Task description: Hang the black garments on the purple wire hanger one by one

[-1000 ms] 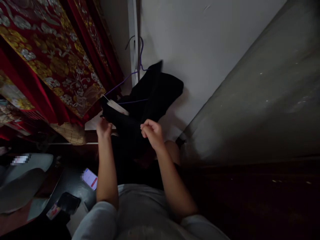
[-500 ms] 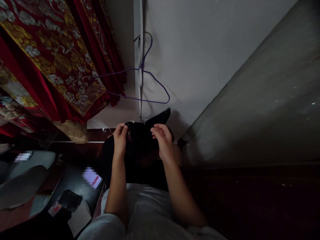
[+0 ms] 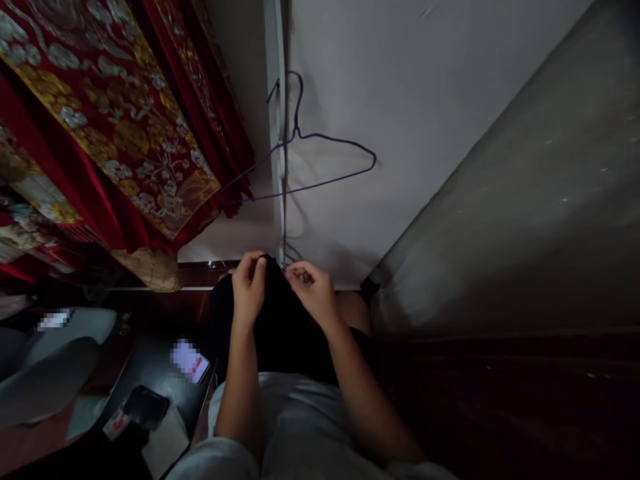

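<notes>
A black garment [image 3: 277,320] lies bunched over my lap, low against the white wall. My left hand [image 3: 249,287] pinches its top edge with closed fingers. My right hand [image 3: 313,290] is closed on the same edge a little to the right. Above them a thin purple wire hanger [image 3: 320,163] hangs bare from a white vertical strip [image 3: 277,120] on the wall, tilted with its right end up.
A red and gold embroidered cloth [image 3: 100,113] hangs at the upper left. A phone with a lit screen [image 3: 189,360] and a dark wallet-like thing [image 3: 145,408] lie on a dark surface at the lower left. A grey slanted panel [image 3: 500,220] fills the right.
The black garment has come off the hanger and down to my lap. The hanger now swings bare. Both hands have drawn closer together on the garment's top edge.
</notes>
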{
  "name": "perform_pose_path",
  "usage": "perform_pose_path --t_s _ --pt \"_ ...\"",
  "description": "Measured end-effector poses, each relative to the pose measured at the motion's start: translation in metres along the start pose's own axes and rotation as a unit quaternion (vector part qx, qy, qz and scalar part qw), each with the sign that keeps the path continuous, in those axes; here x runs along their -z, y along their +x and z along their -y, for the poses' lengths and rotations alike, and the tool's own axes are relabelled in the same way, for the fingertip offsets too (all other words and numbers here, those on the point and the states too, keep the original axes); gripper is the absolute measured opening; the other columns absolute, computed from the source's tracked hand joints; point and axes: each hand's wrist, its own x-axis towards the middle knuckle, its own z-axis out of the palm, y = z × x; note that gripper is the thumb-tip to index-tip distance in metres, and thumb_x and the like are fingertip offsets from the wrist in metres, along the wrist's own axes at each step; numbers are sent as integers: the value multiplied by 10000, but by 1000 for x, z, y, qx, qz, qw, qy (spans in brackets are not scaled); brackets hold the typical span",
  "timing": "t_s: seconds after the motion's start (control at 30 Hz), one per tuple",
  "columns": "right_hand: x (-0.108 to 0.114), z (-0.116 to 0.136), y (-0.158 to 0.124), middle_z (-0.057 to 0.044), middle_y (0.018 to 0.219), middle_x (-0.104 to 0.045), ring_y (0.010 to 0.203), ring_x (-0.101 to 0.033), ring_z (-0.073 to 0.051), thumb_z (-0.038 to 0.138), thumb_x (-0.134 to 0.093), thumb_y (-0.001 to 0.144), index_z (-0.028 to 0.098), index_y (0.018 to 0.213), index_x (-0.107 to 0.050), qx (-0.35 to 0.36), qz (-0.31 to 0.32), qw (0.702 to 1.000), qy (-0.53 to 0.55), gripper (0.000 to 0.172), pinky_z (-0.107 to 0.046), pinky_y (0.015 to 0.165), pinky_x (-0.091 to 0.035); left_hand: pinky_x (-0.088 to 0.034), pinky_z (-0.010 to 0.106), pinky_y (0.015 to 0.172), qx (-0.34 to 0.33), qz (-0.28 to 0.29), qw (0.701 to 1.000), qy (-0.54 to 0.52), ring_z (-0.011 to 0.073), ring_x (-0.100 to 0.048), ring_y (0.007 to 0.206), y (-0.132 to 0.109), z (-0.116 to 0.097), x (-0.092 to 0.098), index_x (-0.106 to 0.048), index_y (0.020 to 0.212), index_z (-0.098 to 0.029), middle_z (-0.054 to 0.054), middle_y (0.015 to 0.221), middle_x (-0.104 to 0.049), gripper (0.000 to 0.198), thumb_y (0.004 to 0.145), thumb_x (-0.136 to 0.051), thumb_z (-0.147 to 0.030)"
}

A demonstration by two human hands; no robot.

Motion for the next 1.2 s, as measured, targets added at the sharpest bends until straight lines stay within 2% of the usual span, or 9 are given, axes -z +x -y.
perform_pose_path --t_s 0.23,0.37,0.5,0.67,0.83,0.97,1.03,1.1,1.2 --pt "2 15 -4 -80 1251 -656 1197 -611 -255 284 -760 798 252 1155 -671 85 53 993 57 369 -394 1017 -501 -534 313 863 -110 54 992 -2 200 -685 939 -7 -21 -2 -749 1013 -226 56 977 -730 177 1035 -609 -333" --pt "4 21 -5 -49 1021 -687 1004 -653 -222 269 -684 858 236 908 -639 62 52 993 90 75 -370 925 -523 -521 326 817 -172 17 985 26 193 -672 866 -9 -24 -5 -765 1021 -248 43 933 -741 165 1037 -609 -298" --pt "7 25 -9 -10 881 -661 833 -656 -195 327 -714 853 250 973 -583 -9 125 981 150 194 -325 781 -547 -543 353 853 -154 0 987 44 216 -694 907 -7 -17 1 -782 998 -249 56 955 -762 209 1033 -610 -363" --pt "3 22 -12 -49 1062 -704 1005 -686 -226 393 -719 891 254 1157 -615 -19 198 971 129 318 -354 874 -578 -581 320 872 -83 9 996 12 215 -743 940 -2 -12 10 -790 1023 -219 68 996 -788 202 1011 -642 -355" --pt "4 15 3 -62 1121 -713 1088 -678 -233 325 -637 928 236 1149 -668 34 128 987 95 241 -373 975 -543 -569 342 970 -87 116 989 19 232 -747 1031 8 -17 0 -805 1070 -230 70 1087 -795 210 1011 -631 -333" --pt "24 28 32 -27 870 -704 847 -661 -200 285 -630 872 224 910 -702 48 40 995 81 101 -317 788 -534 -576 322 860 -77 171 982 34 225 -732 913 18 -10 -3 -769 1170 -217 58 999 -780 282 1004 -639 -403" --pt "36 39 52 -11 801 -674 734 -615 -174 266 -630 810 228 875 -697 30 -33 992 116 100 -283 667 -493 -570 317 804 -64 253 963 65 214 -712 809 23 3 3 -779 1046 -199 42 878 -754 294 1018 -610 -438" --pt "49 49 72 -6 795 -657 669 -576 -150 265 -616 776 232 884 -694 19 -69 985 155 137 -260 591 -446 -559 371 901 -71 326 931 149 222 -709 785 28 20 15 -756 872 -190 38 802 -729 334 1021 -600 -445" --pt "73 61 99 5 737 -613 562 -487 -116 264 -653 764 231 942 -702 60 -60 989 123 188 -246 504 -349 -380 564 1170 -83 342 884 309 269 -725 908 35 44 40 -731 838 -192 58 838 -737 271 971 -677 -421"
